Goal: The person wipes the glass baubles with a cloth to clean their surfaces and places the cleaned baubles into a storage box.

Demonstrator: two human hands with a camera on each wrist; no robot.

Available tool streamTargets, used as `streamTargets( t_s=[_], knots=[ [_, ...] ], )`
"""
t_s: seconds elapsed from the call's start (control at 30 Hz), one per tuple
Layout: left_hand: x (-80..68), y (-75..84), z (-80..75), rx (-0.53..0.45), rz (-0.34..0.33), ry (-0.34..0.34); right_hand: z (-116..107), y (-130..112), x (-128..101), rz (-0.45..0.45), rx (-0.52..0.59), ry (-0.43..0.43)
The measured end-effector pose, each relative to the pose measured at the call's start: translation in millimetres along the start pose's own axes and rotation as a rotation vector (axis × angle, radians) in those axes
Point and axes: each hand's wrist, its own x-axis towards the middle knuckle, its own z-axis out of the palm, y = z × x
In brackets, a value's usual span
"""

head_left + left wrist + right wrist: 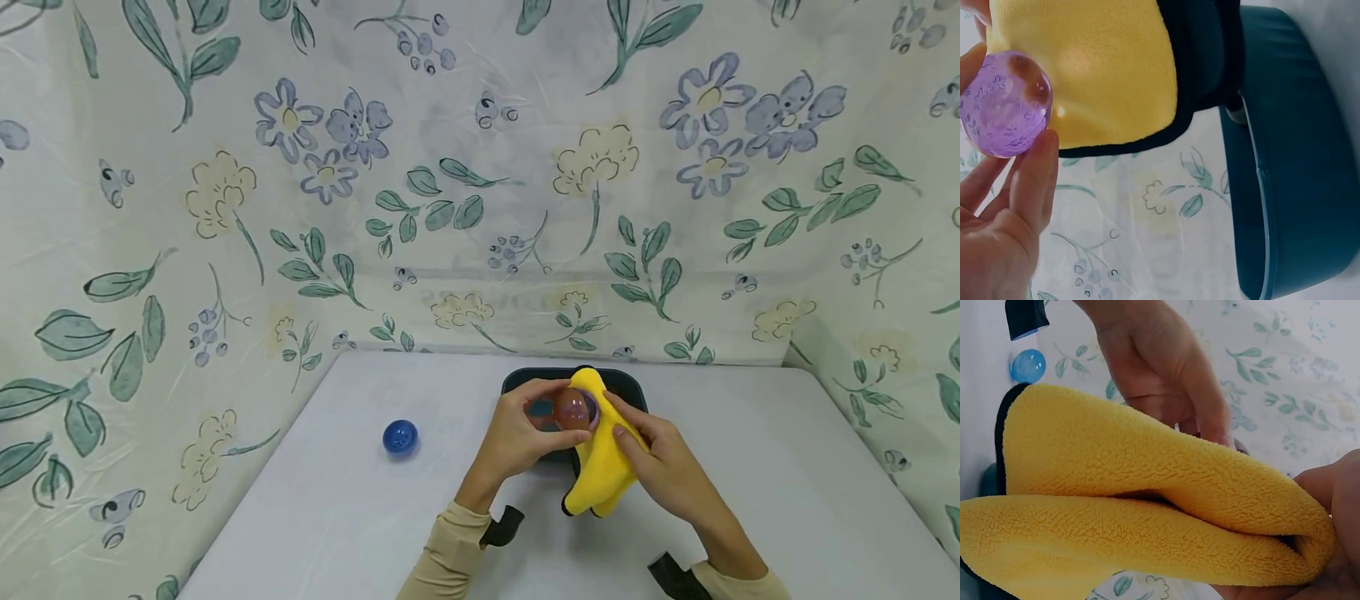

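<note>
**Illumination and image quality in 3 views**

Head view: bright, diffuse light spreads evenly over the floral backdrop [465, 250] and white table [300, 483]; a faint, soft-edged shadow below the yellow cloth [603, 467] is consistent with light from above. Left wrist view: dimmer; glints mark the purple ball [1004, 122], and a small bright spot lies on the cloth just beside it. Right wrist view: dim; the cloth's pile is crisp, the blue ball [1029, 365] carries pale highlights, and the backdrop is slightly blurred.

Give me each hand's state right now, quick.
Left hand: holding the purple ball between thumb and fingers.
Right hand: gripping the yellow cloth.
</note>
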Motion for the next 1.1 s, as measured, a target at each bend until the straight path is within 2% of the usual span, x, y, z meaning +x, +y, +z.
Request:
streamTargets(
  t_s=[0.33,0.83,1.1],
  knots=[
    [-4.8,-0.9,-6.5,0.049,-0.020,0.005,8.3,-10.6,-7.9,0.015,-0.026,0.040],
    [-10.2,-2.7,-7.7,0.049,-0.009,-0.024,19.4,-18.4,-17.4,-0.121,-0.129,0.081],
    [-12.2,1.4,-5.8,0.067,0.025,-0.068,22.4,-20.3,-18.3,-0.147,-0.144,0.118]
  ],
)
